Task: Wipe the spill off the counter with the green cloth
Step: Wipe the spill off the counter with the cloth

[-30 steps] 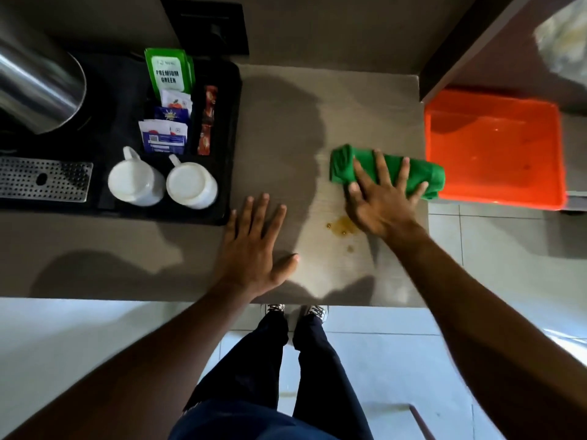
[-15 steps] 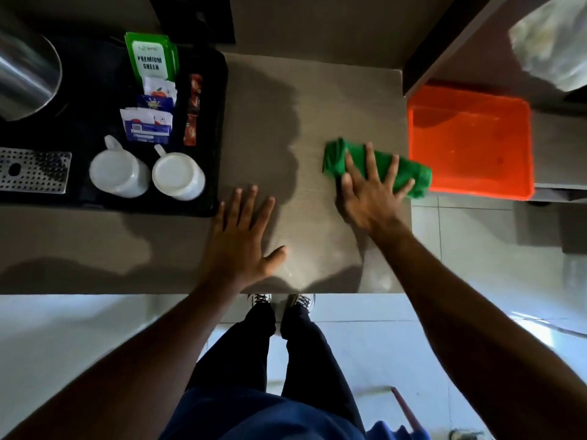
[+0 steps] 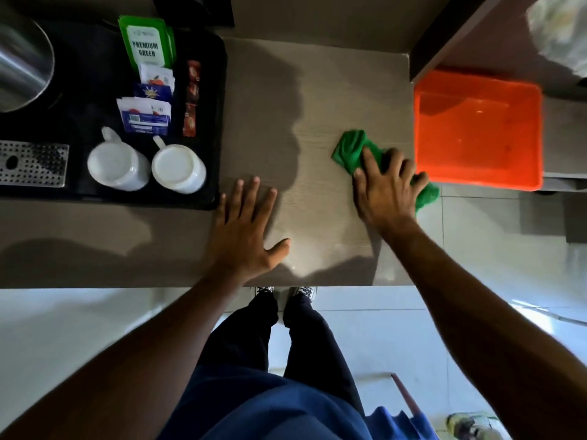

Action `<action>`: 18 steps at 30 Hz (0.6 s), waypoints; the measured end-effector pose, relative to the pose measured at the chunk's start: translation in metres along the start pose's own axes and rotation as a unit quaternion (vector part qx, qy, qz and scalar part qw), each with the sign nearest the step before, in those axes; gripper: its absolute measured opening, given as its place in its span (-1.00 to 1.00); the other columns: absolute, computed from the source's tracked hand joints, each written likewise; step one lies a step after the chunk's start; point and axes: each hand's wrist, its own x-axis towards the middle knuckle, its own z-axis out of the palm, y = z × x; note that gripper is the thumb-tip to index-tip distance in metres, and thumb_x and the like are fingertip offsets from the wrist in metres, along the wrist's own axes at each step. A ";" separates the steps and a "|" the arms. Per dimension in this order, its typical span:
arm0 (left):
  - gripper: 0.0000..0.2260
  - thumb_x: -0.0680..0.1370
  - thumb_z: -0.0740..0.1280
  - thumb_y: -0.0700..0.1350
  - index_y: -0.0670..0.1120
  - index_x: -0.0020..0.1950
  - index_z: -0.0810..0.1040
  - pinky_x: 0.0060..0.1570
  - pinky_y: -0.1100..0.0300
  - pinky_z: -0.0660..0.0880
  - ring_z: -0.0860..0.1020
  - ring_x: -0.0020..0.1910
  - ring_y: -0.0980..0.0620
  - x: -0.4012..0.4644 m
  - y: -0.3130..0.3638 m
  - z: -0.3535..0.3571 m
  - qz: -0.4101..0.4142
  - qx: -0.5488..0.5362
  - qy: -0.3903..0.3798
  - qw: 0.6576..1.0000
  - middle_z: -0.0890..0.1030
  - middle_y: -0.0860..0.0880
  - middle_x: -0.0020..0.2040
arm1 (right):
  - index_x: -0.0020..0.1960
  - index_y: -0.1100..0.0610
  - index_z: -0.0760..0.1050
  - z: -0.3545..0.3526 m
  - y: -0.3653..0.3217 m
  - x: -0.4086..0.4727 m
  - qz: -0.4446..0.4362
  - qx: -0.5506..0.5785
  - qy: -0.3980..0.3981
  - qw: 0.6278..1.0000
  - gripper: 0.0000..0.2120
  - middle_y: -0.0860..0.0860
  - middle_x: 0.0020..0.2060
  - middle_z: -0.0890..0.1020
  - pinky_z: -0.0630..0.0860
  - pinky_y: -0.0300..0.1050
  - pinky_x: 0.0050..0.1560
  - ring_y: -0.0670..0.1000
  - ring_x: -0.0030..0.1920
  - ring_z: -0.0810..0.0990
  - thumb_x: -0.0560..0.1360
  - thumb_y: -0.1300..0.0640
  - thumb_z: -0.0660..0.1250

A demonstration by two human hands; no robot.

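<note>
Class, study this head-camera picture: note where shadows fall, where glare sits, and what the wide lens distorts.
Head view: a broad soft shadow darkens the counter left of the green cloth; pale glare sits near its front edge beside the left hand; both forearms balloon toward the bottom corners, stretched by the wide lens.

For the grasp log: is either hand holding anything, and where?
Right hand presses the middle of the green cloth, not gripping it; left hand rests on the counter, holding nothing.

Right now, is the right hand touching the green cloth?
Touching. The head view shows the right hand pressing flat on the green cloth, fingers spread across it.
</note>
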 end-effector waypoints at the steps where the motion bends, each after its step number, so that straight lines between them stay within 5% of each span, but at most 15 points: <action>1: -0.07 0.41 0.27 0.41 0.06 0.68 0.05 0.59 -0.30 0.03 0.01 0.67 -0.23 0.000 0.000 0.001 0.002 0.002 0.002 1.000 0.09 -0.16 0.70 | 0.51 -0.14 0.31 0.001 -0.012 0.012 0.025 0.015 0.001 1.000 -0.53 0.25 0.34 0.42 0.28 0.42 0.29 0.32 0.21 0.45 0.63 -0.19 0.06; 4: -0.07 0.40 0.28 0.40 0.06 0.67 0.07 0.59 -0.29 0.02 0.03 0.67 -0.23 0.000 0.000 -0.001 -0.001 0.004 0.006 1.000 0.11 -0.15 0.69 | 0.50 -0.15 0.36 0.002 -0.046 -0.001 0.025 0.037 0.008 0.999 -0.53 0.23 0.32 0.47 0.33 0.40 0.26 0.30 0.18 0.47 0.61 -0.18 0.11; 9: -0.16 0.45 0.27 0.36 0.05 0.66 0.16 0.59 -0.29 0.06 0.09 0.66 -0.23 -0.001 0.004 -0.006 -0.010 -0.019 0.023 1.000 0.16 -0.15 0.68 | 0.43 -0.22 0.41 0.016 -0.028 -0.150 -0.057 0.051 0.008 0.997 -0.58 0.15 0.36 0.47 0.36 0.26 0.17 0.24 0.16 0.47 0.58 -0.20 0.16; 14: -0.16 0.45 0.26 0.34 0.07 0.66 0.13 0.60 -0.25 0.02 0.07 0.67 -0.21 0.000 0.003 -0.009 -0.016 -0.032 0.002 0.999 0.14 -0.12 0.69 | 0.47 -0.16 0.38 0.018 -0.020 -0.087 0.119 0.069 0.006 0.991 -0.52 0.22 0.37 0.45 0.35 0.34 0.23 0.31 0.21 0.47 0.56 -0.18 0.15; 18: -0.28 0.53 0.22 0.23 0.07 0.66 0.16 0.60 -0.25 0.07 0.06 0.67 -0.19 -0.001 0.000 -0.011 -0.007 -0.054 0.003 0.998 0.13 -0.11 0.70 | 0.50 -0.22 0.35 0.020 -0.075 -0.116 0.046 0.086 0.018 0.995 -0.51 0.20 0.37 0.46 0.34 0.33 0.27 0.26 0.26 0.45 0.57 -0.19 0.18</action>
